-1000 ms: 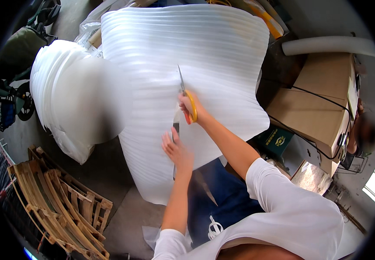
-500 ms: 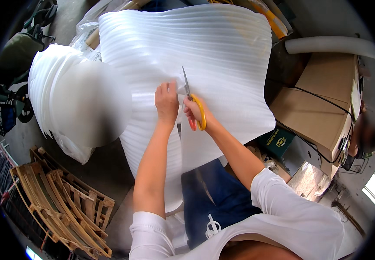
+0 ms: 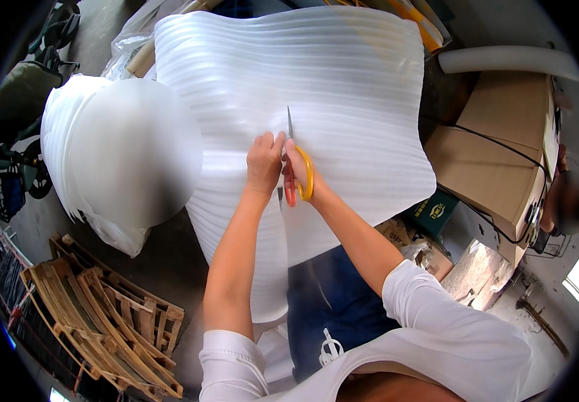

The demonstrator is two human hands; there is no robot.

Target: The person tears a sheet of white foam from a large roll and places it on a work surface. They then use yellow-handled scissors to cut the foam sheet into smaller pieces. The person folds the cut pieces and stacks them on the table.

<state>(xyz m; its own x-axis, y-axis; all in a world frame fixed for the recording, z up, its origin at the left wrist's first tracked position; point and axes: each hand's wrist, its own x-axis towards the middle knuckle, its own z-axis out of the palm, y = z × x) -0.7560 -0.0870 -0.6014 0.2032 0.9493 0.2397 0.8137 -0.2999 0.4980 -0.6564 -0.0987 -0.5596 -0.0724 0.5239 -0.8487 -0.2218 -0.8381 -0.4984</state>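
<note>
A large white ribbed foam sheet (image 3: pixel 343 80) lies spread out in front of me. My right hand (image 3: pixel 299 164) grips scissors with orange handles (image 3: pixel 296 171), their blades pointing away up the sheet along a cut line. My left hand (image 3: pixel 264 161) presses flat on the foam just left of the scissors, touching the cut edge. A slit runs from the scissors down toward my body, splitting the near part of the sheet into two flaps.
A thick roll of the same white foam (image 3: pixel 115 154) stands to the left. Wooden pallets (image 3: pixel 102 321) lie at lower left. Brown cardboard boxes (image 3: pixel 497 154) with a black cable sit on the right, beside a small green box (image 3: pixel 437 209). Another person (image 3: pixel 567 201) is at the far right.
My left hand has moved up from the lower part of the slit to beside the scissors. The scissors have advanced farther up the sheet, lengthening the cut.
</note>
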